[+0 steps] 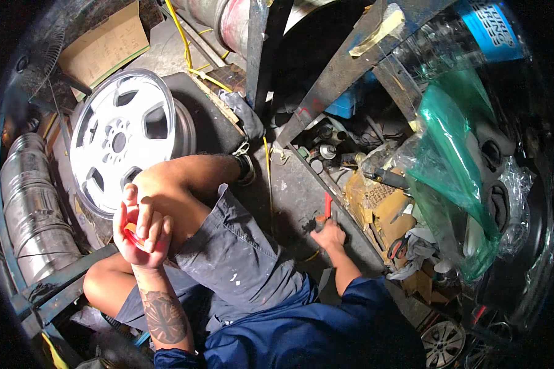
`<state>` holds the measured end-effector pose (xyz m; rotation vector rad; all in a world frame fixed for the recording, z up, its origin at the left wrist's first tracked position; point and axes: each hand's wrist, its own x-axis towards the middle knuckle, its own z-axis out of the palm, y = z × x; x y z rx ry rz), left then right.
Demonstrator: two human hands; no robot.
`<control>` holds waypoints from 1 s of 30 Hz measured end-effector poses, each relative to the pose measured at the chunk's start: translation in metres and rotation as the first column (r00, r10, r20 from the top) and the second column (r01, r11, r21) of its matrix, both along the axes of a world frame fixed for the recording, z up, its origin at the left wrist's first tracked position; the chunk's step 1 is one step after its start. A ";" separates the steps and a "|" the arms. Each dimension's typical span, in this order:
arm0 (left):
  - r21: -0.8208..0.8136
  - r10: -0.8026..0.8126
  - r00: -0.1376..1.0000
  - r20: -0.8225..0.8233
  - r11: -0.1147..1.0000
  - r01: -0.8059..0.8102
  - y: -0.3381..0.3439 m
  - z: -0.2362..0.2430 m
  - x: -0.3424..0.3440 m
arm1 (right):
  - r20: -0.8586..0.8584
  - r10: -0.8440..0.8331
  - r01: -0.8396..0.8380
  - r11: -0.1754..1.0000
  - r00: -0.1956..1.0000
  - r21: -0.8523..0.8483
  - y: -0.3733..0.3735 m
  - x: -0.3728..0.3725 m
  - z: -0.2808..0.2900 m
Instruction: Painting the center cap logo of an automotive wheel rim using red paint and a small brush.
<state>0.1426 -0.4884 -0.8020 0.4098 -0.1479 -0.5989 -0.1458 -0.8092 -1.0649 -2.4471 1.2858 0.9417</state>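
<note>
My left hand [143, 237] is raised over my bent knee, palm up. Its fingers curl over a small red rounded object [133, 235], partly hidden in the palm; the exact kind does not show. To the right, my right hand [330, 236] reaches down to the floor, closed at a red-and-black tool [327, 206] whose lower part the hand covers. A silver car wheel rim [118, 142] with wide spokes stands tilted just beyond my left hand and knee, bright under the light.
A ribbed metal cylinder [34, 206] lies at the left by a blue metal frame [49, 283]. Dark steel legs [335, 64] slant across the top. On the right are green plastic wrap [452, 166], scissors [397, 248], cardboard [372, 197] and a large clear bottle [437, 49]. A yellow cable [266, 166] crosses the floor.
</note>
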 end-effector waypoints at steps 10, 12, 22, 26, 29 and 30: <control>0.046 -0.017 0.999 -0.027 0.999 0.019 -0.001 0.001 0.001 | -0.465 0.376 -0.293 0.925 0.802 0.244 -0.007 0.102 -0.059; 0.062 0.036 0.997 -0.062 0.998 -0.032 0.002 -0.001 -0.001 | -0.487 0.362 -0.273 0.930 0.795 0.247 0.000 0.118 -0.045; 0.027 -0.010 0.999 -0.031 1.000 0.011 0.001 0.002 0.002 | -0.402 0.397 -0.330 0.916 0.825 0.227 -0.013 0.099 -0.047; 0.025 -0.011 1.000 -0.029 1.000 0.012 0.001 0.000 0.001 | -0.307 0.322 -0.255 0.937 0.896 0.237 -0.015 0.081 -0.024; 0.016 -0.011 1.000 -0.019 1.000 0.012 0.002 0.000 0.000 | -0.123 0.270 -0.237 0.943 0.955 0.232 -0.010 0.066 0.035; 0.005 -0.005 1.000 -0.008 1.000 0.005 0.002 0.000 0.000 | 0.025 0.235 -0.236 0.964 0.972 0.119 -0.005 0.064 0.058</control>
